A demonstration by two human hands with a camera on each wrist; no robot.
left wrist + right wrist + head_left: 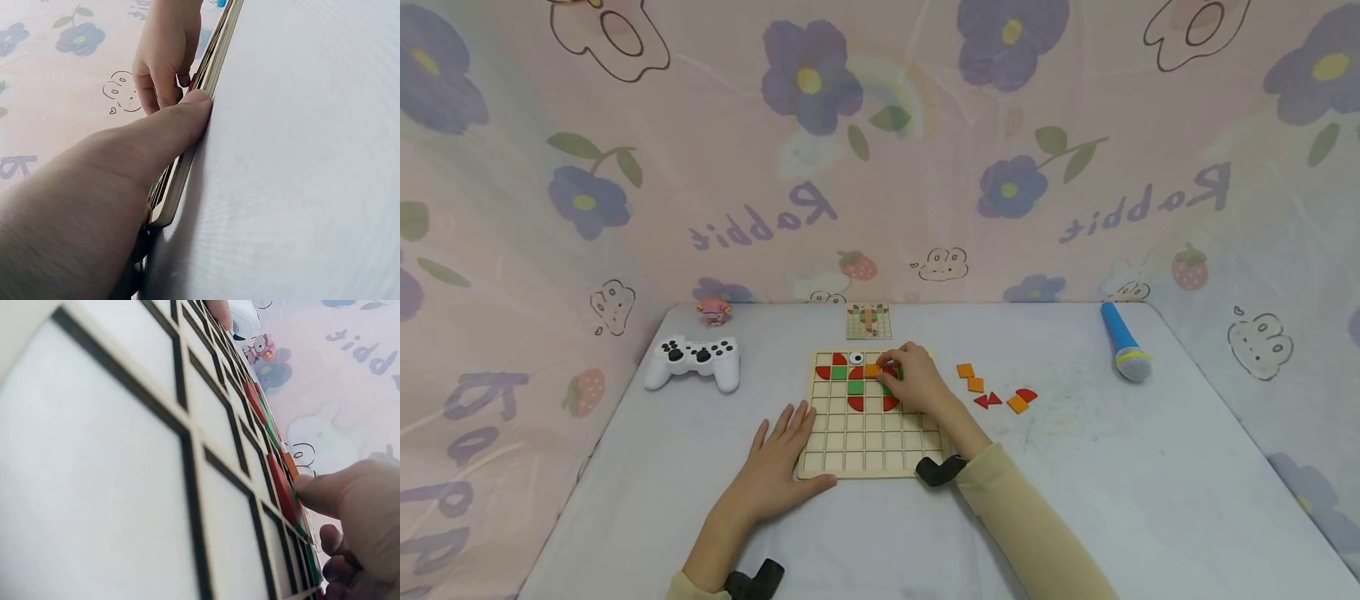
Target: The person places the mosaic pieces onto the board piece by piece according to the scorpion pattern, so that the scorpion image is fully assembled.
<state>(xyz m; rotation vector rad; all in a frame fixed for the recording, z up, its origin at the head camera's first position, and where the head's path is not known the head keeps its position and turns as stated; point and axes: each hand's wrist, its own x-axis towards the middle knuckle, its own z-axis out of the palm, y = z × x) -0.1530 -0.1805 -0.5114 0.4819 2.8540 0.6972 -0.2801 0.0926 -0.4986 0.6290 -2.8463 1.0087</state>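
A wooden grid board [865,442] lies on the table with red quarter-circle and green square tiles in its upper cells. At the top row my right hand [917,382] pinches an orange square tile [872,372]. The right wrist view shows the thumb against that orange tile [291,465], which stands out above the grid; the hand hides some neighbouring cells. My left hand [778,467] is spread at the board's lower left corner, fingers along the left side, thumb on the front edge. A white disc with a black dot [856,358] sits in the top row.
Loose orange squares [966,371] and red pieces [988,401] lie right of the board. Behind it is a pattern card [868,321]. A white game controller [694,363] and pink figurine [714,312] are at left, a blue toy microphone [1123,342] at right.
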